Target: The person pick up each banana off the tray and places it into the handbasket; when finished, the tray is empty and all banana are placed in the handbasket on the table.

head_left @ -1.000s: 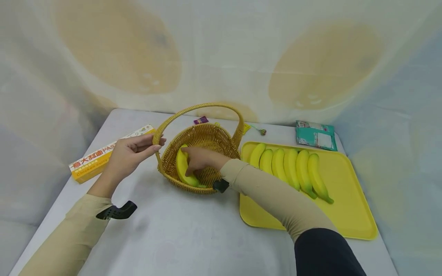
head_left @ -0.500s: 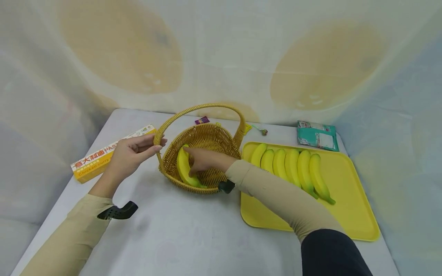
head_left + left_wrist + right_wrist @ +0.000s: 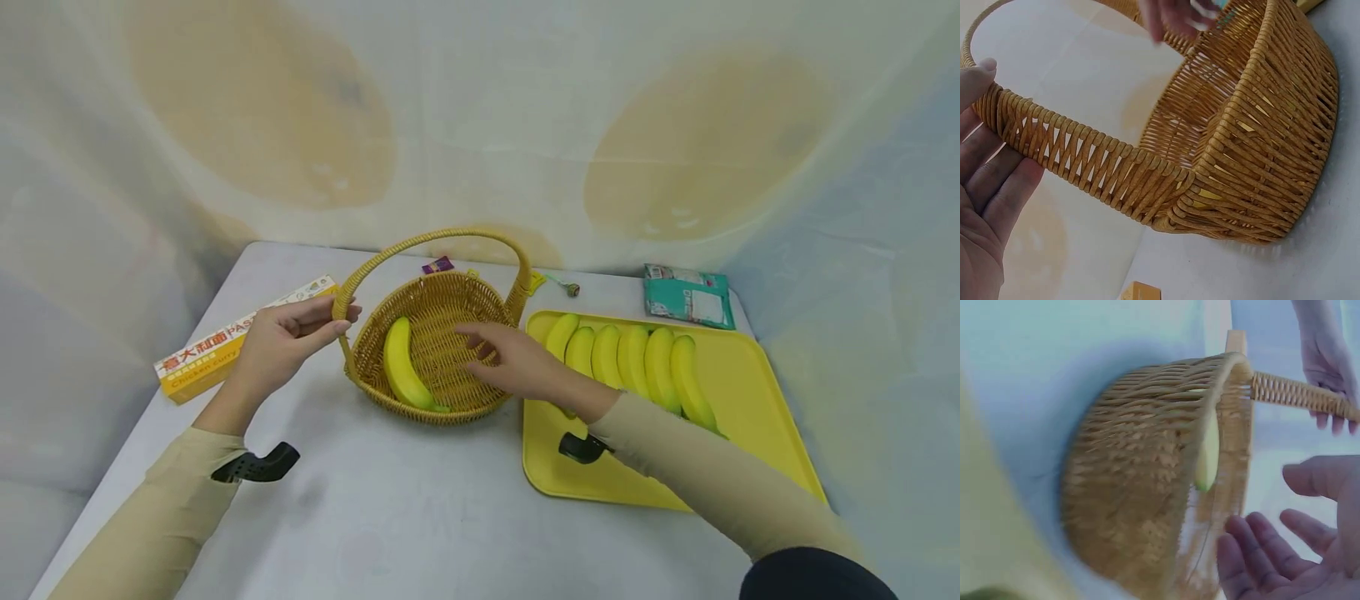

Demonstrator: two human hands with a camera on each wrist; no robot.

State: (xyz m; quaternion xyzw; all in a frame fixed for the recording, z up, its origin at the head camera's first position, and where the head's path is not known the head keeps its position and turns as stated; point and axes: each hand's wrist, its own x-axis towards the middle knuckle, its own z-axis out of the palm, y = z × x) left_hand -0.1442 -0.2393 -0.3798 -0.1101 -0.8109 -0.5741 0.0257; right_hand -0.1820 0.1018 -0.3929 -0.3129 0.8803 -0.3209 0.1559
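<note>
A wicker basket [image 3: 459,367] with a tall arched handle [image 3: 450,232] stands mid-table. My left hand [image 3: 281,342] pinches the left side of that handle between thumb and fingers, as the left wrist view also shows. Inside the basket, against its left wall, lies one banana [image 3: 405,367]. My right hand [image 3: 517,358] hovers over the basket's right rim with nothing in it, its fingers loosely bent and apart from the banana. In the right wrist view the right hand [image 3: 1297,544] has its thumb and fingers spread beside the basket's opening.
On the right a yellow tray [image 3: 750,417] holds several bananas [image 3: 633,358] in a row, partly behind my right forearm. A pasta box [image 3: 210,358] lies at the left. Behind are a teal packet [image 3: 688,296], a purple wrapper [image 3: 437,265] and a lollipop [image 3: 572,289].
My right hand has let go of the banana and drawn back to the right, leaving it in the basket. The left hand keeps its hold on the handle.
</note>
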